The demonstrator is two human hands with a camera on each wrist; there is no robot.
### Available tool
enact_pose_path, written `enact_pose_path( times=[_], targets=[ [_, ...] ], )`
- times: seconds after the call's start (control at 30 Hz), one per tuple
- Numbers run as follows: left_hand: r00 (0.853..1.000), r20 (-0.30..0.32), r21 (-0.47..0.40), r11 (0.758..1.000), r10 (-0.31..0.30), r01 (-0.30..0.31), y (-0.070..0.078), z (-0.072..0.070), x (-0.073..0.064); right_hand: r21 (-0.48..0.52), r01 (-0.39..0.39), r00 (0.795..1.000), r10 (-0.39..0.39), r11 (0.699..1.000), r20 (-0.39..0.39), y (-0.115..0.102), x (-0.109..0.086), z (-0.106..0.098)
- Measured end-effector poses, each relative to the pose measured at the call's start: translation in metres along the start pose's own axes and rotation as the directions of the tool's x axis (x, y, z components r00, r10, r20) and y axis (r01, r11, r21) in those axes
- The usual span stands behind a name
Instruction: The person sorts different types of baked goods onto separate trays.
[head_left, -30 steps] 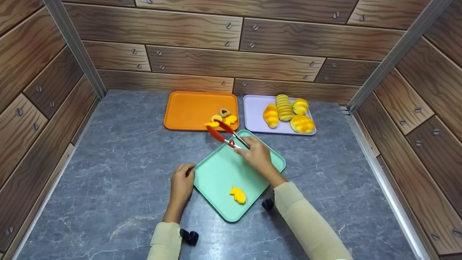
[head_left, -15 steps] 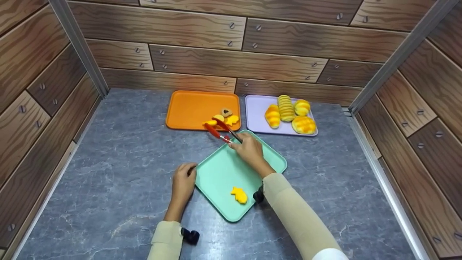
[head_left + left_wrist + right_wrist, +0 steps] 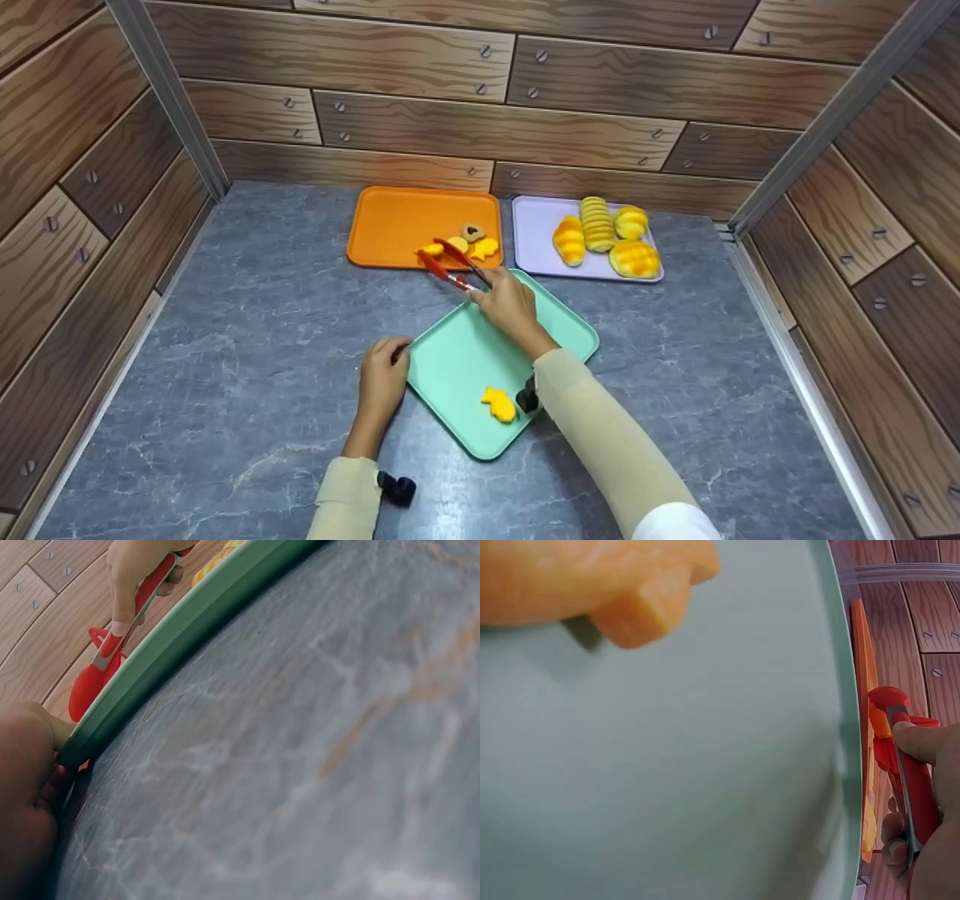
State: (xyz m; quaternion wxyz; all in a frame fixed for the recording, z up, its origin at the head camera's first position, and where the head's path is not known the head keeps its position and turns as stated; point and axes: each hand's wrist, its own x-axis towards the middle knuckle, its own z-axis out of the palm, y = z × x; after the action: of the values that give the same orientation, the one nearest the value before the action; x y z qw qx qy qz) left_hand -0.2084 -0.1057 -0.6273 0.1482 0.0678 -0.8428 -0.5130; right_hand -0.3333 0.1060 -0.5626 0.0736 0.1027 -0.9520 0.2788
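Note:
My left hand (image 3: 382, 379) grips the left corner of a turquoise tray (image 3: 457, 367) turned diagonally on the table; the left wrist view shows its thumb over the rim and fingers beneath. A yellow fish-shaped piece (image 3: 500, 405) lies near the tray's front corner. Above the tray's far part, my right hand (image 3: 511, 304) holds red-tipped tongs (image 3: 433, 265). The tongs stand spread, their tips reaching over the orange tray (image 3: 401, 225) on either side of its leftmost yellow piece (image 3: 430, 249). Beside that lie a pale yellow round piece (image 3: 457, 245), a yellow star-like piece (image 3: 484, 248) and a brown ring-like one (image 3: 472, 232).
At the back right, a lilac tray (image 3: 531, 225) bears a croissant (image 3: 570, 241), a long ridged roll (image 3: 597, 225) and two buns, the larger bun (image 3: 635, 259) in front. Wood-patterned walls (image 3: 420, 75) enclose the grey marbled table (image 3: 262, 315) at the back and sides.
My right hand has moved left and forward with the tongs, bringing their tips to the leftmost yellow piece. My left hand stays at the tray's corner.

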Motion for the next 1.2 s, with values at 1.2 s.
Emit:
enact_pose_path(
  times=[1.2],
  targets=[
    [1.000, 0.002, -0.015, 1.000, -0.002, 0.002, 0.001, -0.001, -0.002, 0.176, -0.024, 0.998, 0.033, 0.984, -0.049, 0.043, -0.128, -0.065]
  ],
)
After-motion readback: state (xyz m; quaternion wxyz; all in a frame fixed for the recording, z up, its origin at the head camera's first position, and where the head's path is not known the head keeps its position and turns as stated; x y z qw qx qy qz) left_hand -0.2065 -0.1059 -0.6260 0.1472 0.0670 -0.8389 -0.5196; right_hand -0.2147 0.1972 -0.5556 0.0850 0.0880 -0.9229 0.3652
